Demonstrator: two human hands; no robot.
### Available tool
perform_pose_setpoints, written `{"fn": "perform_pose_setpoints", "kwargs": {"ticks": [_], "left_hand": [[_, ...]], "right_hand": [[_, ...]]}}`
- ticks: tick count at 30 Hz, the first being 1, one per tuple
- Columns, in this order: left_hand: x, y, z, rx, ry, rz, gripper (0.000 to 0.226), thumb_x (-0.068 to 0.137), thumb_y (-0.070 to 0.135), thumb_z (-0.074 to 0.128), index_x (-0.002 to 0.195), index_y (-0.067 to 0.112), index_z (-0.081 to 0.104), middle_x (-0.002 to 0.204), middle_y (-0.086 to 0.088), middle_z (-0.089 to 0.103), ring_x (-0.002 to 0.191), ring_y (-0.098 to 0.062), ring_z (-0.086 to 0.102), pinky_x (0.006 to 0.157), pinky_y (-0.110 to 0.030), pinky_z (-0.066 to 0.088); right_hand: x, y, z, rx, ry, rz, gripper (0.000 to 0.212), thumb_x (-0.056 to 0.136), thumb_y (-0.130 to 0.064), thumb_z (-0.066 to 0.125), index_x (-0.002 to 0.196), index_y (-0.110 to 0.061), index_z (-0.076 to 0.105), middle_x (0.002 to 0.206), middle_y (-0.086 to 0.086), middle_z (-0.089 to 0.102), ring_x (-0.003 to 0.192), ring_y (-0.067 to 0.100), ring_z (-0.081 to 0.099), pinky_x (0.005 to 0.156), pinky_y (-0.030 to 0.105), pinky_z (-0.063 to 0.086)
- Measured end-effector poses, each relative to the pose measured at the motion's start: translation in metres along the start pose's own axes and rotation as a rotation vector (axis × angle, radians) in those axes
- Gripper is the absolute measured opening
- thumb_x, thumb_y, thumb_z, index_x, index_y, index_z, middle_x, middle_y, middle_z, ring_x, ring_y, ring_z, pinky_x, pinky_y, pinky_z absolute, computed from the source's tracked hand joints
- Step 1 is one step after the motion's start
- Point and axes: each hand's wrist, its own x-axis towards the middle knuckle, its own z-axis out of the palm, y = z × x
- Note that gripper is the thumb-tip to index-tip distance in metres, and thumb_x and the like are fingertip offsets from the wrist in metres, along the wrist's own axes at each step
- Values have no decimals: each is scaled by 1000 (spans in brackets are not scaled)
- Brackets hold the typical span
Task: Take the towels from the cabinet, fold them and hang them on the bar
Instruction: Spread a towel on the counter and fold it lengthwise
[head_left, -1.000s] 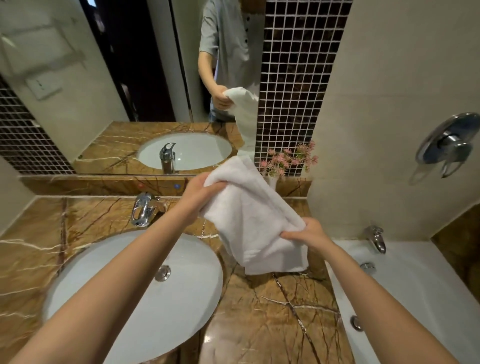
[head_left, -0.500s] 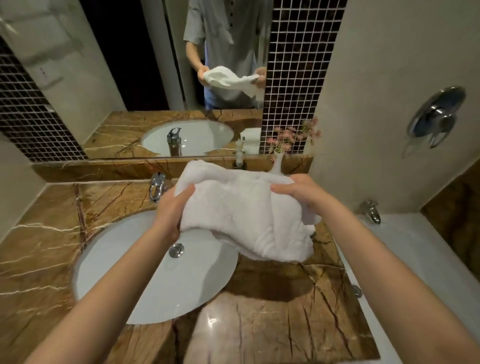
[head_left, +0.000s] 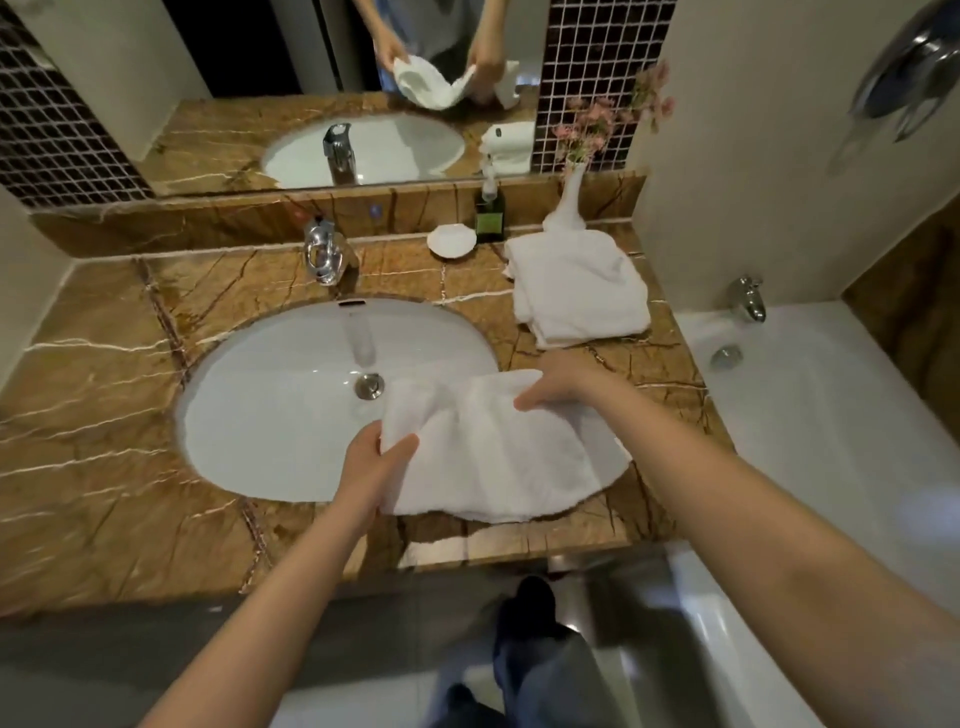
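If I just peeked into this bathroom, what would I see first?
Right in the middle, two bare hands, the left hand and the right hand, hold a white towel spread over the sink's right edge. Behind it, more folded towels lie stacked on the brown marble counter, beside a white vase of pink flowers.

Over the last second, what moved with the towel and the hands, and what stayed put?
The held towel came down from chest height in front of the mirror to the counter's front edge, spread partly over the sink. The left hand and right hand kept their grips, now level. The camera tilted down, revealing the towel stack. Nothing was released.
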Motion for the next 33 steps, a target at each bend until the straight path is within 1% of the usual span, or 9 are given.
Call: {"fn": "perform_pose_setpoints", "kwargs": {"ticks": [2,4,9,15,20,23,27,30,33], "left_hand": [[1,-19,-1,100,-7,9,40,86,28,64,122,13,54,115,-6,61,100,-22,59,82,-37,52],[2,-33,-2,157,-13,-2,43,86,28,65,124,11,52,117,-6,59,102,-23,57,85,-38,50],[-4,-58,-3,343,14,45,40,86,22,65,122,8,53,117,-8,59,106,-26,57,79,-30,42],[-13,-62,2,590,107,120,47,84,32,64,124,14,48,115,-3,60,104,-24,58,70,-29,40],[-23,-54,10,823,235,349,56,73,14,66,127,13,49,122,-9,54,112,-29,49,86,-38,44],[-33,-44,31,850,138,523,50,77,12,63,126,14,54,126,-9,52,114,-29,49,87,-38,46],[-43,-23,78,826,-113,714,36,88,32,53,123,23,55,124,1,55,110,-18,53,81,-30,46],[-53,-8,116,894,-221,764,41,87,44,50,125,27,51,125,5,54,107,-14,53,83,-29,49],[-59,-7,142,1024,-271,737,48,79,52,55,119,26,50,115,3,53,99,-17,52,75,-34,50]], "right_hand": [[6,3,22,-132,69,-48,50,74,-49,71,112,-18,60,115,2,60,108,23,57,68,29,41],[8,9,41,-156,146,-59,41,73,-46,70,102,-19,58,107,0,62,101,23,60,67,29,42],[4,31,73,-333,319,-104,43,81,-49,62,110,-19,55,108,3,64,98,25,60,71,33,39],[0,44,96,-352,418,-73,47,88,-50,55,123,-20,50,121,4,59,115,27,51,96,42,35],[-15,35,101,-261,526,-134,41,87,-27,60,125,-19,48,128,4,50,119,26,44,96,41,37],[-31,36,101,-210,531,-135,45,88,-22,58,132,-19,46,130,4,48,120,25,44,92,39,40],[-51,54,101,-194,432,-86,42,91,-28,54,132,-20,46,128,4,47,117,25,45,90,38,44],[-61,75,107,-135,444,-63,43,90,-31,54,131,-20,47,128,5,49,116,24,47,91,37,47],[-69,94,119,-93,418,-40,47,91,-34,55,135,-20,44,128,5,49,115,23,49,89,35,47]]}}
